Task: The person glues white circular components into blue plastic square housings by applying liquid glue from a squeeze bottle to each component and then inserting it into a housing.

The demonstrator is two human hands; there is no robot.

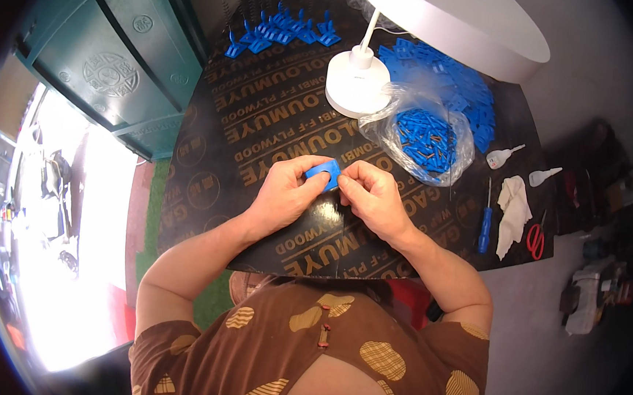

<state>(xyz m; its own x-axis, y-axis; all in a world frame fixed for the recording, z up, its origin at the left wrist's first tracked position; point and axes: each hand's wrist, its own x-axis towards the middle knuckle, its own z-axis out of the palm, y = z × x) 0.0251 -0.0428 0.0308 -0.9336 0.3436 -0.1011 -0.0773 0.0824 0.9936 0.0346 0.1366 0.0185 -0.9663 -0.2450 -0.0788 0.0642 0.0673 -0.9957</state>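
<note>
Over the front part of the dark table, my left hand (284,188) grips a small flat blue plastic piece (323,169) between thumb and fingers. My right hand (375,198) is closed in a pinch at the right edge of that piece; whatever its fingertips hold is hidden. Beyond my hands, a clear plastic bag (456,167) lies open with many small blue parts (425,140) in it. Behind the bag spreads a heap of flat blue plastic pieces (469,109). Several blue pieces with upright stems and dark coiled wires (284,28) stand at the far left.
A white lamp (352,86) stands on the printed plywood table (255,131), its wide head overhanging the back. To the right lie a blue-handled screwdriver (485,228), a cloth (512,215), red-handled scissors (536,241) and two small bottles (503,158). A green door (113,58) is at left.
</note>
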